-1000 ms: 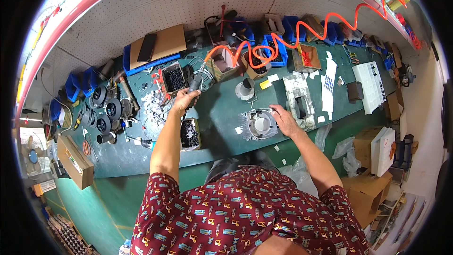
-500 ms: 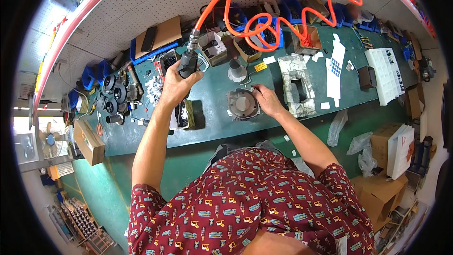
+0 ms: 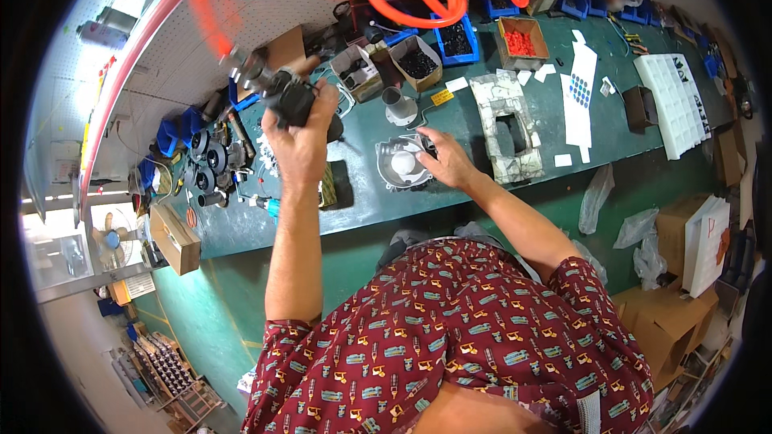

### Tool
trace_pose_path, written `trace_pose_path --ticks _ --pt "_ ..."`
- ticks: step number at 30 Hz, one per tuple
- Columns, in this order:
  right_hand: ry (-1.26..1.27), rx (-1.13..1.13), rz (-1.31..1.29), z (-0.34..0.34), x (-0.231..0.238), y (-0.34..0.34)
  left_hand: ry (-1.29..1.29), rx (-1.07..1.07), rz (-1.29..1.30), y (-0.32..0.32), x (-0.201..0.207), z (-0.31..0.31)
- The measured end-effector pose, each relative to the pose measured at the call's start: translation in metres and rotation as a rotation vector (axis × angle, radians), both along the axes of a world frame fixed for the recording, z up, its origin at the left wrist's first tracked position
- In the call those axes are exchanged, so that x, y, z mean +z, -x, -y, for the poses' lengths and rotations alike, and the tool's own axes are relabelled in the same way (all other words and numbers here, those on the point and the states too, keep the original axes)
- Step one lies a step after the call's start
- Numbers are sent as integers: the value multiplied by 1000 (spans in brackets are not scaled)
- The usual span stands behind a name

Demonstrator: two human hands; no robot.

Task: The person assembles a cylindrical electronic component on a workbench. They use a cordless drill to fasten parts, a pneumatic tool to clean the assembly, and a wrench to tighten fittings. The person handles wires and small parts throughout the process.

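Note:
My left hand [image 3: 301, 141] is wrapped round a black air tool [image 3: 291, 98], raised above the bench with its metal fitting joined to an orange coiled hose [image 3: 211, 28]. My right hand [image 3: 450, 162] grips the right side of a round grey metal housing [image 3: 392, 170], thumb and fingers at its rim. The housing lies on the green bench, its hollow side up, with a pale round part [image 3: 404, 163] in the middle. Just behind it stands a grey flanged tube [image 3: 396, 104], beside a small yellow tag [image 3: 441, 97].
Right of the housing lies a taped block with a square opening [image 3: 482, 100]. Boxes of black parts [image 3: 418, 63] and red parts [image 3: 521, 42] line the back. Black wheels [image 3: 211, 159] crowd the left, and a white foam tray [image 3: 664, 104] lies right. Hose coils hang over the bench.
My left hand has raised the air tool, and the hose has swung left and up. The housing now shows a hollow face instead of the flat round one. My right hand remains at its side.

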State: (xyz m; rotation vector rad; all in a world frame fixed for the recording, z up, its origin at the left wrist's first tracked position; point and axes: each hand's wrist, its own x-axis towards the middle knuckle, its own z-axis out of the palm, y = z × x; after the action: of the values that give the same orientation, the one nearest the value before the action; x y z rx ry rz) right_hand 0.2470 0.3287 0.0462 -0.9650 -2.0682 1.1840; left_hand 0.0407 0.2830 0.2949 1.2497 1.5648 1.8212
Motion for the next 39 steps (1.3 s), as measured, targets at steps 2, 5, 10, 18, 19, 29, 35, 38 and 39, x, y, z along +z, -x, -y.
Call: trace_pose_path --ticks 2,5,10,18,19,29,35,38,39 --pt "33 -8 19 -1 -2 3 -128 -7 51 -4 -25 -2" --pt "-114 -18 -10 0 -12 3 -206 19 164 -6 -65 -8" --pt "-113 -2 0 -1 -7 2 -249 67 269 -3 -100 -11" --pt "-101 -22 27 0 -10 4 -235 142 262 -9 -108 -11" --pt "-101 -23 25 -1 -10 4 -239 153 269 -8 -112 -11" --pt "-64 3 46 -1 -6 2 -216 137 164 -9 -110 -7" --pt "-82 -9 41 -2 -8 3 -241 148 214 -11 -107 -8" --pt "-90 -9 28 -1 -9 3 -232 148 178 -12 -107 -7" --pt "-86 -8 25 -1 -8 3 -227 146 162 -12 -107 -7"
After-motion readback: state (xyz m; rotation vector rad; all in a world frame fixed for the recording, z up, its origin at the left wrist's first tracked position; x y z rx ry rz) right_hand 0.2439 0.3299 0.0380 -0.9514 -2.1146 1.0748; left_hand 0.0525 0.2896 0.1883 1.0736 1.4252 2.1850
